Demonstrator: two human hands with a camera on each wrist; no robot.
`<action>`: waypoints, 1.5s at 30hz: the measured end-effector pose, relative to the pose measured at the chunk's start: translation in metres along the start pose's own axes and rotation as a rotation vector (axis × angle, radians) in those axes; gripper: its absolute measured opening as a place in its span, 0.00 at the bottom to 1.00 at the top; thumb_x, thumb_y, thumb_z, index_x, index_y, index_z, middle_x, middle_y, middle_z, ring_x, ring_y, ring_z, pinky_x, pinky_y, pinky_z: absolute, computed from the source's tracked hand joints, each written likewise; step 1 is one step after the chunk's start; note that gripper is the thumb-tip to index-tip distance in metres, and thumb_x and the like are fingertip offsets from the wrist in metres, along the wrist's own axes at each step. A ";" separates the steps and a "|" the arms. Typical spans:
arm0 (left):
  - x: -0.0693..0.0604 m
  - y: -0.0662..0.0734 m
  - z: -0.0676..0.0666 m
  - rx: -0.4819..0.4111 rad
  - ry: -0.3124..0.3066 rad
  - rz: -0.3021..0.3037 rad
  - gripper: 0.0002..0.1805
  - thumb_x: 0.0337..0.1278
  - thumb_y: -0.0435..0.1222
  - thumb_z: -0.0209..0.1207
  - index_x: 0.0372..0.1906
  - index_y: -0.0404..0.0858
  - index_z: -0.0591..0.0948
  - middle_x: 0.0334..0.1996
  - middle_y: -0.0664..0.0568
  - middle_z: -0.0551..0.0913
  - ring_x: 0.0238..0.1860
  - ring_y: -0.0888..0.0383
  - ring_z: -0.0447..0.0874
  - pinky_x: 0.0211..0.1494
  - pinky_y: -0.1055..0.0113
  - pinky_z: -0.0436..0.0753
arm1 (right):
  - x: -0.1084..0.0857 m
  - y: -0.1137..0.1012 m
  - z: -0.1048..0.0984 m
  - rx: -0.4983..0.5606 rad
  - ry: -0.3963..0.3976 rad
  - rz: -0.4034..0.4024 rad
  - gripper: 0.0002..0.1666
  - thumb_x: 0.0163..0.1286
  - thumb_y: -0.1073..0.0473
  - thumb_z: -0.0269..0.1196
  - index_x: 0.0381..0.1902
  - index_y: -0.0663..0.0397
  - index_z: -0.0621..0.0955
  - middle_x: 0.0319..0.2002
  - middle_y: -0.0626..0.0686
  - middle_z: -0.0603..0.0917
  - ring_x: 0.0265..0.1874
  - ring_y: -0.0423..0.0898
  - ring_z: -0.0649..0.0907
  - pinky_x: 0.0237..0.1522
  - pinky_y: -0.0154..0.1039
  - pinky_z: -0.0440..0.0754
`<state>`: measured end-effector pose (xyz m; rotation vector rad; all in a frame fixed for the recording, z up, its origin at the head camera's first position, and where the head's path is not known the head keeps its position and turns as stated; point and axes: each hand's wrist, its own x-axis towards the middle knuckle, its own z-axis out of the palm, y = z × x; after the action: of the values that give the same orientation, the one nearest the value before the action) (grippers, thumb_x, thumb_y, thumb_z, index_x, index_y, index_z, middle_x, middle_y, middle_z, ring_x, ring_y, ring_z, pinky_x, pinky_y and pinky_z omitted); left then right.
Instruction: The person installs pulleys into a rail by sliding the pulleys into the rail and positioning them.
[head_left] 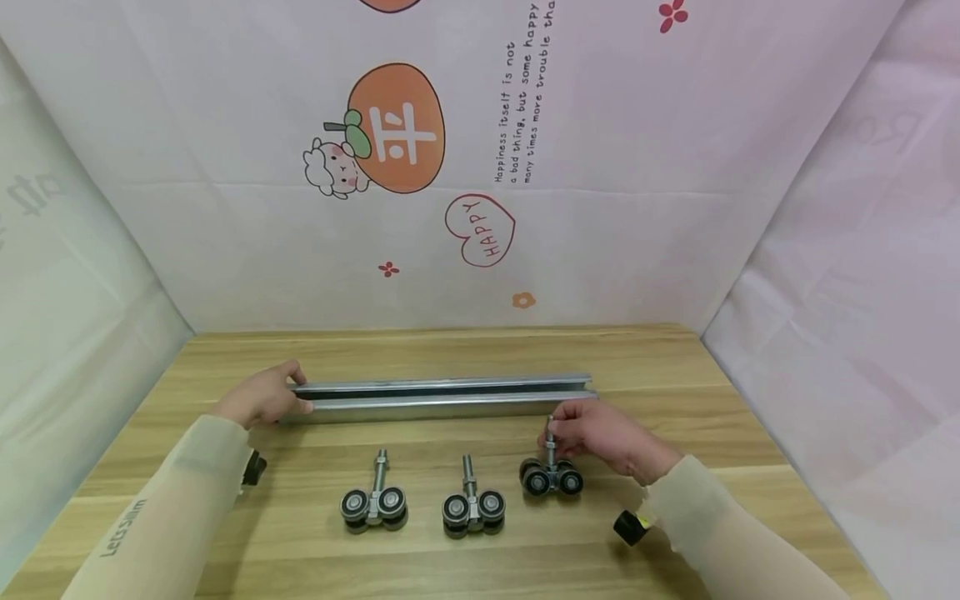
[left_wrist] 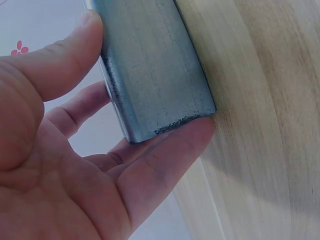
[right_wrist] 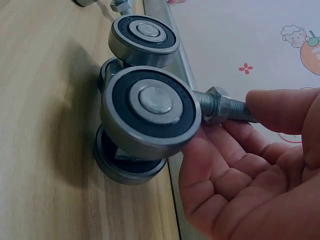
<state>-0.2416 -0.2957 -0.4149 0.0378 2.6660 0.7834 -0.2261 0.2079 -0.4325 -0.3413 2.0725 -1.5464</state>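
Observation:
A long galvanized C-channel rail (head_left: 442, 409) lies across the wooden table, its slot facing up. My left hand (head_left: 262, 395) grips the rail's left end; in the left wrist view, the thumb is on one edge and a finger lies against the cut end. With my right hand (head_left: 603, 433) I pinch the threaded bolt of a four-wheeled roller trolley (right_wrist: 152, 102) in front of the rail's right end. Its bolt points up, with a nut on it, and a shadow falls beside its wheels. Whether the wheels touch the table cannot be told.
Two more roller trolleys, one at left (head_left: 375, 504) and one in the middle (head_left: 473, 510), stand on the table (head_left: 285, 533) in front of the rail, bolts up. White printed cloth (head_left: 600, 250) encloses the back and both sides.

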 end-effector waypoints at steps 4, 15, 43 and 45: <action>-0.001 0.001 -0.001 0.013 0.000 0.000 0.28 0.63 0.40 0.65 0.60 0.29 0.69 0.52 0.29 0.77 0.35 0.46 0.75 0.35 0.57 0.73 | -0.005 -0.002 0.000 -0.034 0.003 -0.023 0.11 0.76 0.62 0.56 0.41 0.69 0.78 0.45 0.62 0.85 0.42 0.56 0.85 0.47 0.51 0.82; -0.002 0.002 0.000 0.014 0.002 -0.001 0.28 0.64 0.39 0.65 0.60 0.29 0.69 0.54 0.28 0.75 0.36 0.45 0.75 0.36 0.55 0.73 | -0.018 -0.009 0.003 -0.105 0.017 -0.027 0.09 0.77 0.63 0.55 0.40 0.65 0.79 0.49 0.63 0.83 0.47 0.53 0.84 0.51 0.51 0.81; -0.002 0.002 -0.001 0.013 0.005 -0.001 0.27 0.63 0.39 0.65 0.59 0.30 0.69 0.55 0.26 0.75 0.38 0.43 0.78 0.36 0.55 0.76 | -0.032 -0.002 -0.001 -0.394 -0.090 -0.144 0.13 0.70 0.59 0.66 0.50 0.54 0.84 0.44 0.49 0.84 0.43 0.51 0.80 0.44 0.43 0.78; -0.003 0.003 -0.001 0.020 0.000 -0.002 0.28 0.64 0.39 0.65 0.60 0.29 0.68 0.54 0.27 0.75 0.37 0.44 0.77 0.36 0.55 0.75 | -0.032 -0.001 0.001 -0.438 -0.072 -0.174 0.12 0.70 0.57 0.66 0.50 0.51 0.85 0.44 0.47 0.84 0.43 0.49 0.80 0.43 0.42 0.77</action>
<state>-0.2396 -0.2944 -0.4116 0.0399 2.6729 0.7566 -0.1994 0.2228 -0.4235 -0.7425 2.3635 -1.1355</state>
